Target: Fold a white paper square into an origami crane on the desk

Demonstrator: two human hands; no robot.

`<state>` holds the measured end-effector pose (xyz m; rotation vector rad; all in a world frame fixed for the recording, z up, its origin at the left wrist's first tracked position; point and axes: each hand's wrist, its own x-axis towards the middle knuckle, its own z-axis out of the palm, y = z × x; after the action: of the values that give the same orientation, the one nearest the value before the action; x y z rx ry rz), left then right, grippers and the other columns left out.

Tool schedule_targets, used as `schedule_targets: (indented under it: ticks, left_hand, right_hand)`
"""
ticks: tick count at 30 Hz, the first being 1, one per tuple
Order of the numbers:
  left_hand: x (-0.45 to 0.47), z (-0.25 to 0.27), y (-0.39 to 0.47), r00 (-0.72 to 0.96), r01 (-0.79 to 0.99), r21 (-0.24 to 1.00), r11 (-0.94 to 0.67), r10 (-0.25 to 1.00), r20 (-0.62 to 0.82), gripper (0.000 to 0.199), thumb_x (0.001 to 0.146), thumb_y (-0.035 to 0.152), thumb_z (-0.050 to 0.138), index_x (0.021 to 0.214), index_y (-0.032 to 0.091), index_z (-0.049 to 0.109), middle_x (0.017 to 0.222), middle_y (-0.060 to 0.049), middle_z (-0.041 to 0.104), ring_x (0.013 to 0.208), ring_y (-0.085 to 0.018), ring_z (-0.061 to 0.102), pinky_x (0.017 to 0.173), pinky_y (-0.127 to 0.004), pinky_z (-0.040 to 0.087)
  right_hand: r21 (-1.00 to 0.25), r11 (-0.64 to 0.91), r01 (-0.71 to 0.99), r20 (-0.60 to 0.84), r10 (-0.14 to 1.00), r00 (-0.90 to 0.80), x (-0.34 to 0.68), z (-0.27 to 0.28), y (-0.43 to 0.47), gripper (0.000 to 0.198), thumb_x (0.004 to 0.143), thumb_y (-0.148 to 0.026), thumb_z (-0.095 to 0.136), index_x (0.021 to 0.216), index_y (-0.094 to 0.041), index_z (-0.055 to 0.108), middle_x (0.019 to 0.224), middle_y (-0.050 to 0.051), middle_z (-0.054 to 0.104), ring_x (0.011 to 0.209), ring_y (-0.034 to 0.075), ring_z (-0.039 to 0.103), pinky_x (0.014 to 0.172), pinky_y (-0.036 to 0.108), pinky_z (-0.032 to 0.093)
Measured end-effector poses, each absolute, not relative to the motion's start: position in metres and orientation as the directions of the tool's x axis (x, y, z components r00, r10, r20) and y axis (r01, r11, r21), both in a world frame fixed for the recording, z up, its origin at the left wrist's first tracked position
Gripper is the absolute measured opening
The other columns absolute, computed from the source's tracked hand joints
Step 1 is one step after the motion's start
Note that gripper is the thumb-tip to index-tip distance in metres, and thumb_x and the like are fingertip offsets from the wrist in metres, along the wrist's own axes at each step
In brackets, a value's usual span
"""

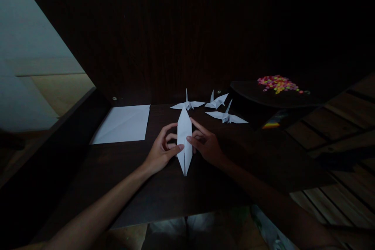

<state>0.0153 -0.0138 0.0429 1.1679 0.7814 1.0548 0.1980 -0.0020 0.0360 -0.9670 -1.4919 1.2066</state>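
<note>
A piece of white folded origami paper (pixel 184 129), long and diamond-shaped with a slit in its near end, is held upright in line with me above the dark desk. My left hand (pixel 164 146) grips its left edge, thumb on the front face and fingers behind. On the opposite edge my right hand (pixel 206 142) pinches it the same way, index finger stretched along the upper side. Just beyond its far tip stands a white paper crane (pixel 188 105). Two more sit to the right, a paper crane (pixel 216 102) at the back and a paper crane (pixel 226 117) nearer.
White paper sheets (pixel 121 125) lie flat at the left of the desk (pixel 164 199). A heap of small colourful pieces (pixel 278 83) rests on a dark raised shelf (pixel 249 90) at right. The dark back panel (pixel 175 35) rises behind the cranes; a side board (pixel 55 140) borders the left.
</note>
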Motion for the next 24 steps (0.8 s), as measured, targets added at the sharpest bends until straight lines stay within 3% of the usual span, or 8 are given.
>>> schedule_targets:
  ticks: [5,10,18,24]
  left_hand:
    - [0.0166,0.0421,-0.0144,0.314,-0.254,0.967,0.035,0.948,0.048,0.062,0.072,0.023,0.079,0.122,0.025,0.042,0.097,-0.002,0.064,0.062,-0.011,0.066,0.062,-0.025,0.056]
    - [0.0168,0.0421,-0.0146,0.317,-0.257,0.966,0.028,0.947,0.057,0.047,0.071,0.024,0.079,0.104,0.021,0.046,0.097,-0.001,0.063,0.061,-0.009,0.066,0.055,-0.020,0.053]
    - [0.0181,0.0423,-0.0167,0.314,-0.203,0.979,-0.003,0.947,0.068,0.038,0.077,0.029,0.074,0.104,0.018,0.050,0.097,-0.002,0.061,0.063,-0.009,0.064,0.051,-0.018,0.053]
    - [0.0167,0.0407,-0.0155,0.301,-0.172,0.985,-0.017,0.951,0.069,0.034,0.077,0.033,0.074,0.099,0.017,0.054,0.095,-0.002,0.062,0.061,-0.008,0.062,0.049,-0.018,0.052]
  right_hand:
    - [-0.975,0.220,-0.002,0.215,0.948,-0.234,0.1984,0.0321,-0.0013,0.063,0.083,-0.035,0.064,0.140,-0.022,0.041,0.070,-0.005,0.058,0.050,0.009,0.054,0.044,0.021,0.045]
    - [-0.963,0.267,-0.035,0.268,0.944,-0.193,0.1973,0.0283,-0.0011,0.040,0.083,-0.036,0.065,0.116,-0.022,0.050,0.070,-0.004,0.058,0.054,0.011,0.056,0.046,0.021,0.046]
    - [-0.949,0.315,0.026,0.294,0.911,-0.290,0.2010,0.0310,-0.0049,0.032,0.082,-0.036,0.066,0.107,-0.020,0.056,0.086,0.003,0.066,0.071,0.015,0.063,0.061,0.025,0.049]
    - [-0.935,0.330,0.126,0.283,0.913,-0.293,0.2014,0.0308,-0.0055,0.024,0.082,-0.037,0.066,0.096,-0.019,0.061,0.067,-0.002,0.057,0.057,0.011,0.052,0.053,0.022,0.041]
